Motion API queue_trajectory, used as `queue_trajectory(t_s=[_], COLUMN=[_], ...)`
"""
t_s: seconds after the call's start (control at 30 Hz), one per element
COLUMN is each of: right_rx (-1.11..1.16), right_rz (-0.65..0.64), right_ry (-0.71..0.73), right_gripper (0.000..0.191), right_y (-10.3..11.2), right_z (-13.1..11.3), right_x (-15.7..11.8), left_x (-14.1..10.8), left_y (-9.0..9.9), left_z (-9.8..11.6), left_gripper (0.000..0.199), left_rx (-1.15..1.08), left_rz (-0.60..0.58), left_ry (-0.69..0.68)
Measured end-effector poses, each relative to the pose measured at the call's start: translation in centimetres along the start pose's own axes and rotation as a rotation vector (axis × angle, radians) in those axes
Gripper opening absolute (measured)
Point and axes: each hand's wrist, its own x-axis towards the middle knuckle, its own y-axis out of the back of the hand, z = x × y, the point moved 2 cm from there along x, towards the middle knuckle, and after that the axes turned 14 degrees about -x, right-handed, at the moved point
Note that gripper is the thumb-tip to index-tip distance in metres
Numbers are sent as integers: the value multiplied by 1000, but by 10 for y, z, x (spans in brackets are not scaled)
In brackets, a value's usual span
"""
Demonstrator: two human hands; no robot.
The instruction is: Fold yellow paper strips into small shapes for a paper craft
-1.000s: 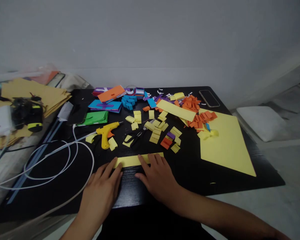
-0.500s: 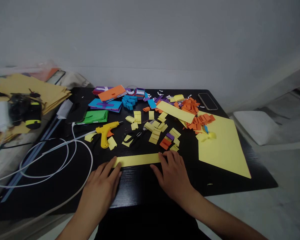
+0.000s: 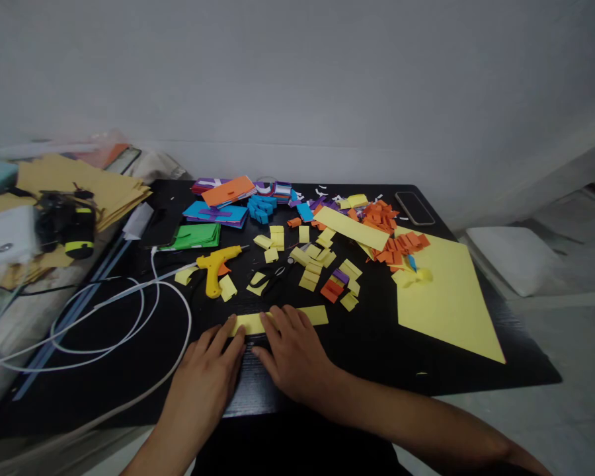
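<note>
A yellow paper strip (image 3: 313, 315) lies flat on the black table close to me. My left hand (image 3: 209, 367) rests with its fingertips on the strip's left end, fingers stretched out. Across the middle of the strip lie the fingers of my right hand (image 3: 295, 357), with its thumb apart on the near side. Part of the strip is hidden under both hands. Just beyond are a yellow glue gun (image 3: 213, 270), black-handled scissors (image 3: 272, 277) and several small folded yellow paper pieces (image 3: 310, 274).
A large yellow sheet (image 3: 446, 304) lies at the right, near a pile of orange folded pieces (image 3: 387, 225) and a phone (image 3: 415, 207). Stacked coloured papers (image 3: 215, 213) stand at the back. White cable (image 3: 186, 307) loops over the left side. Another yellow strip (image 3: 352, 228) rests behind.
My right hand has slid left along the strip from its right end to its middle, uncovering that end. My left hand stays on the left end. The view has shifted slightly.
</note>
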Motion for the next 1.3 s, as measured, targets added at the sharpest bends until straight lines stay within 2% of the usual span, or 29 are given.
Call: queue_trajectory(t_s=[0.13, 0.43, 0.57, 0.9, 1.1, 1.2, 1.3], right_rx=[-63, -188, -201, -163, -104, -68, -34], right_rz=[41, 126, 143, 174, 149, 133, 136], right_ry=[-44, -197, -224, -325, -329, -301, -199], right_gripper=[54, 45, 40, 32, 29, 30, 42], right_y=[-2, 5, 6, 5, 8, 11, 16], right_z=[8, 54, 67, 71, 76, 73, 66], right_x=[-5, -39, -46, -46, -45, -38, -25], left_x=[2, 3, 3, 0, -2, -1, 1], left_y=[2, 3, 4, 6, 3, 2, 3], left_z=[3, 4, 3, -1, -4, -4, -5], left_gripper=[31, 33, 32, 34, 33, 33, 31], left_rx=[29, 39, 24, -14, -38, -39, -61], left_rz=[21, 0, -3, 14, 2, 0, 11], left_ry=[2, 34, 40, 45, 47, 39, 46])
